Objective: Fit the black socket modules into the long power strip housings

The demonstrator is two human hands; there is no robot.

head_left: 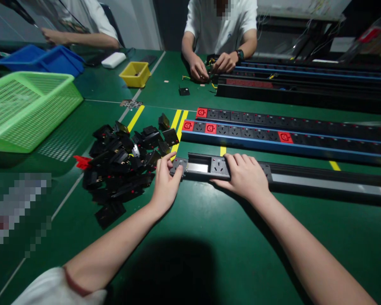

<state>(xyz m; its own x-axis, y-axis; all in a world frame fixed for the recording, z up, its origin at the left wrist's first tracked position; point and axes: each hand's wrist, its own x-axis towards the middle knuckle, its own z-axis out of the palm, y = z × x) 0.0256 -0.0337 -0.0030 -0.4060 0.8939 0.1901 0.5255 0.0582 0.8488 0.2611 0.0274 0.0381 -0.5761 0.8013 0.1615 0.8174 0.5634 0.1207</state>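
Observation:
A long black rail [324, 183] with a silver inner strip lies across the green table. My left hand [167, 180] pinches a black socket module [179, 163] at the rail's left end, thumb on its face. Right of it, the channel shows a bare gap, then another socket module [219, 166] sits in the rail. My right hand [247, 176] wraps over the rail just right of that module, fingers on the far edge and thumb on the near side. A heap of black modules [120, 163] lies left of my left hand.
Beyond the rail lie a blue-edged socket strip [235, 137] and a black one [247, 117]. Green basket [31, 110], blue bins [62, 59] and yellow bin [135, 74] stand at left. Across the table, a person's hands [224, 63] handle small wired parts beside black rails [288, 93].

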